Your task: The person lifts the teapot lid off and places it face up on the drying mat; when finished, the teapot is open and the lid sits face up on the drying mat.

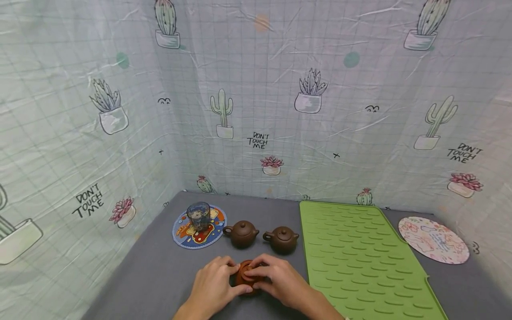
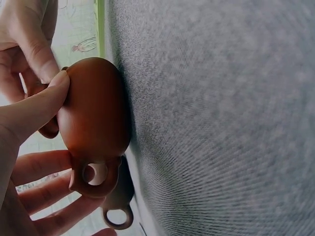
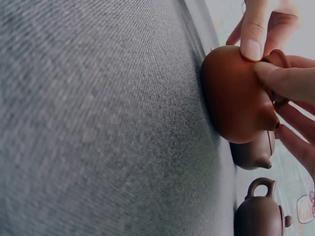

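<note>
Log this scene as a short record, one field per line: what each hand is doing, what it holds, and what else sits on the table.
left hand: left hand grips the side of the reddish teapot, thumb on its body
right hand: right hand holds the same teapot, fingertips at its lid
teapot state: upright on the grey cloth
behind it: two dark brown teapots side by side
far left: glass cup on a round printed coaster
right: green ribbed mat, then a round floral coaster
</note>
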Demonstrator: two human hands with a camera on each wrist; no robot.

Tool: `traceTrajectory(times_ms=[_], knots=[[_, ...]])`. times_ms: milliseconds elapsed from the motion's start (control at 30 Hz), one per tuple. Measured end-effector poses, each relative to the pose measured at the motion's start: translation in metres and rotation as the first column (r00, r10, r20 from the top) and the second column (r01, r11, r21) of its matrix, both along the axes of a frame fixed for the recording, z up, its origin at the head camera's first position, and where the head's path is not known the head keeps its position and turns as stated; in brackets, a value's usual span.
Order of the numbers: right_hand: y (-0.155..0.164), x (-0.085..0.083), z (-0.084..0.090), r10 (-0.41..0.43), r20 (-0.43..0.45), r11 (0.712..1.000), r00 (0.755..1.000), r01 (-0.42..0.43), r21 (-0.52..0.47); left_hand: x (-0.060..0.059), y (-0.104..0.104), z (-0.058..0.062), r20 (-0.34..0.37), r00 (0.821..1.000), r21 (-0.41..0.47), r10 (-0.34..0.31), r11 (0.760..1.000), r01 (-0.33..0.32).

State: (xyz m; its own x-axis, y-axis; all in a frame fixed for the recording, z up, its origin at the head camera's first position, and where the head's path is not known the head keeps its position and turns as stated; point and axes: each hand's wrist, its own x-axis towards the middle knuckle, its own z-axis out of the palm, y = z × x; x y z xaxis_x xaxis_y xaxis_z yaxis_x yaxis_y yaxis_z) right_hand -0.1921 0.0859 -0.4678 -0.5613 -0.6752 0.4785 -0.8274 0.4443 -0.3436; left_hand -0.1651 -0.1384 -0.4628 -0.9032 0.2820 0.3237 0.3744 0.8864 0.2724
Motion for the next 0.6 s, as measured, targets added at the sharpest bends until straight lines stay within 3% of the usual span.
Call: traceTrajectory(times_ms=[233,433,600], knots=[[0.001,0.001,0.002,-0.011,-0.033,0.996,0.999,0.008,-0.087,0.001,0.001,0.000,0.010,1.000,0.002,-0.007,1.000,0.007],[0.006,0.002,0.007,-0.056,-0.115,0.993,0.992,0.042,-0.114,0.001,0.001,-0.002,-0.026,1.000,0.001,-0.001,1.000,0.001],[0.012,0.004,0.013,-0.119,-0.086,0.990,0.989,0.112,-0.091,0.000,0.001,-0.002,-0.042,0.999,0.000,0.002,1.000,-0.002]])
